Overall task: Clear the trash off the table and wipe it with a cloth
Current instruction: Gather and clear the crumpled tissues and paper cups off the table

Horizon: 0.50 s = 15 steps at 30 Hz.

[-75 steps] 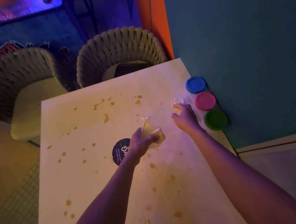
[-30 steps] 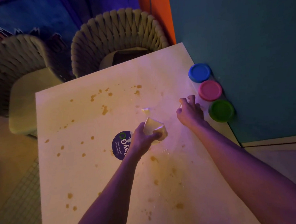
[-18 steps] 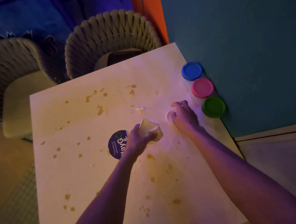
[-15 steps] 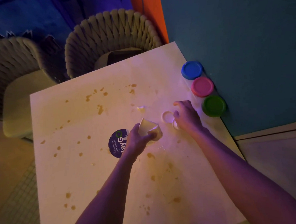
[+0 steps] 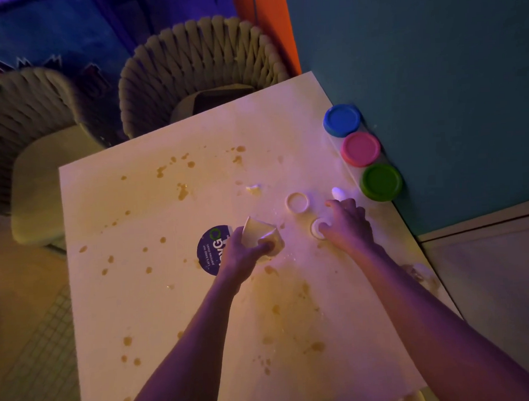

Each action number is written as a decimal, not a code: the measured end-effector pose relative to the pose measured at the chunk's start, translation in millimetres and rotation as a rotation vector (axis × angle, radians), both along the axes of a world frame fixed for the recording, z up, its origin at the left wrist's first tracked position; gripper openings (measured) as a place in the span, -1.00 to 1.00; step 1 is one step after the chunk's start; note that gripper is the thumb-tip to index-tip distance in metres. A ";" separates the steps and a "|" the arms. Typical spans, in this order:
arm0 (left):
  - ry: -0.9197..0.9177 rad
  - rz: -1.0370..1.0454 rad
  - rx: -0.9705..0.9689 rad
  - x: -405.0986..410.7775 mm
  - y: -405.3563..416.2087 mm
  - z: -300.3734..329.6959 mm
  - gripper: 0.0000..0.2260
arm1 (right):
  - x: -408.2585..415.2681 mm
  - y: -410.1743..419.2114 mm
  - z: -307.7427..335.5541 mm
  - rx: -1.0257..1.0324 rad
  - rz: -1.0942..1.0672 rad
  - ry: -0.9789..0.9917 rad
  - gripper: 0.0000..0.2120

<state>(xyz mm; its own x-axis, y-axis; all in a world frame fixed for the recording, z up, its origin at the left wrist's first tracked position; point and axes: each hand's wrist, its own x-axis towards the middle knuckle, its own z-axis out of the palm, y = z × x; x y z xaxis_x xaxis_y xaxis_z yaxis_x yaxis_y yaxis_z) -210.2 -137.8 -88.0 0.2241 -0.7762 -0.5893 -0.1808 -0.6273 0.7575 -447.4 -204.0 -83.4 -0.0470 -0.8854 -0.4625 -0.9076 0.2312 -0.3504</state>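
My left hand (image 5: 241,253) grips a crumpled pale paper cup (image 5: 260,235) just above the stained white table (image 5: 139,299). My right hand (image 5: 347,223) reaches down with curled fingers onto a small white round cap (image 5: 316,228) lying on the table. A second white cap (image 5: 297,202) lies open side up a little farther away. A small white scrap (image 5: 253,187) sits beyond the cup, and a small glowing white piece (image 5: 338,193) lies past my right fingers. Brown splashes cover the tabletop.
Blue (image 5: 342,120), pink (image 5: 360,148) and green (image 5: 381,182) round lids line the table's right edge against the teal wall. A dark round sticker (image 5: 209,249) is on the table. Two woven chairs (image 5: 201,68) stand beyond the far edge. Crumpled material (image 5: 415,272) lies at the right edge.
My right hand pulled back from near the coloured lids toward me, leaving one white cap on the table and coming down on the other. The left hand kept its hold on the cup.
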 end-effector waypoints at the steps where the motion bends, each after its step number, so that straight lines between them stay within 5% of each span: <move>1: -0.001 -0.004 0.000 0.7 1.1 -0.5 -0.51 | 0.2 2.4 -0.7 -0.007 0.007 -0.007 -0.47; 7: -0.012 -0.025 0.011 -0.9 11.5 -4.3 -0.39 | -5.8 7.8 -1.8 -0.217 -0.185 -0.009 -0.58; 15: -0.018 -0.071 -0.007 -8.4 18.6 -2.2 -0.45 | -14.4 9.3 -18.4 -0.168 -0.167 0.077 -0.71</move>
